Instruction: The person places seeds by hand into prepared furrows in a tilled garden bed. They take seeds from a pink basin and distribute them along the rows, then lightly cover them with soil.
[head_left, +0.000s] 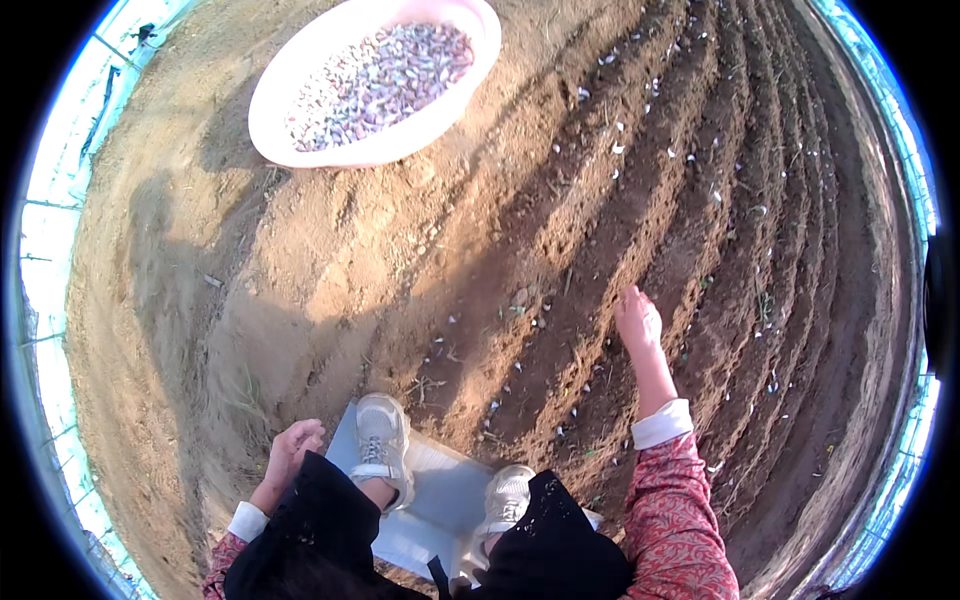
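My right hand (639, 321) reaches out over a ridge between two soil furrows, its fingers drawn together and tilted towards the ground. Whether anything is pinched in those fingertips is hidden. Near my left knee, my left hand (297, 444) hovers with curled fingers; its palm is out of sight. Pale garlic cloves (617, 148) are dotted along the furrows ahead and to the right. More cloves (390, 82) lie heaped inside a large whitish-pink plastic basin (274, 127) on bare soil at the upper left, well apart from both hands.
Under my shoes (381, 435) lies a flat grey-blue sheet (442, 480), with soil around it. Ridges (660, 199) run from near my feet to the far right. Translucent sheeting on a frame (52, 247) borders the ground at left, and similar sheeting (904, 142) at right.
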